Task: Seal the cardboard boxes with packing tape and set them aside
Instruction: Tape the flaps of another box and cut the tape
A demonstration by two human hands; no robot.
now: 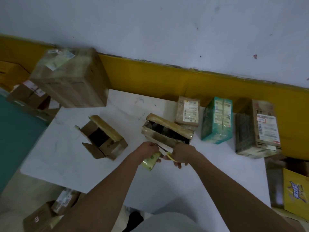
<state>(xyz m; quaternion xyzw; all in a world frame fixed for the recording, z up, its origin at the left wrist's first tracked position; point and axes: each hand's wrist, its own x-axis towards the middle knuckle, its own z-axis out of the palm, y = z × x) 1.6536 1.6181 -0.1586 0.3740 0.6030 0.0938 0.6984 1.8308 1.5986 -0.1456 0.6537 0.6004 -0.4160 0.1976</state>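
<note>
Cardboard box (167, 131): brown, oblong, wrapped in glossy, wrinkled tape. It sits near the middle of the worktop (100, 173), just beyond your hands.
Its axis: the long side runs left to right, roughly along the worktop's far edge. The top is open and dark inside, with the far flap raised.
Left hand (148, 149): your fingers are curled round a tape roll (150, 160), a pale yellow-green ring, close to the box's near side.
Right hand (183, 154): you grip scissors (170, 155) by their yellow handles. The dark blades point left toward the roll.
Second open box (103, 138): plain brown card, squarish, with its flaps spread. It lies left of centre and apart from the first.
Sealed boxes, three: they stand in a row at the far right of the worktop.
- Small brown box (188, 113): has a white label and touches the open box's far corner.
- Teal box (217, 121): printed and shiny with tape.
- Taller box (257, 131): has a dark side and a barcode label.
Large box (70, 79): brown and blocky with torn labels, at the far left corner.
Count on the worktop: two open, four shut.
Worktop: white, smooth and faintly scuffed.
Off the worktop: a yellow printed carton (296, 193) is at the right edge. More brown boxes (46, 213) sit low at the near left.
</note>
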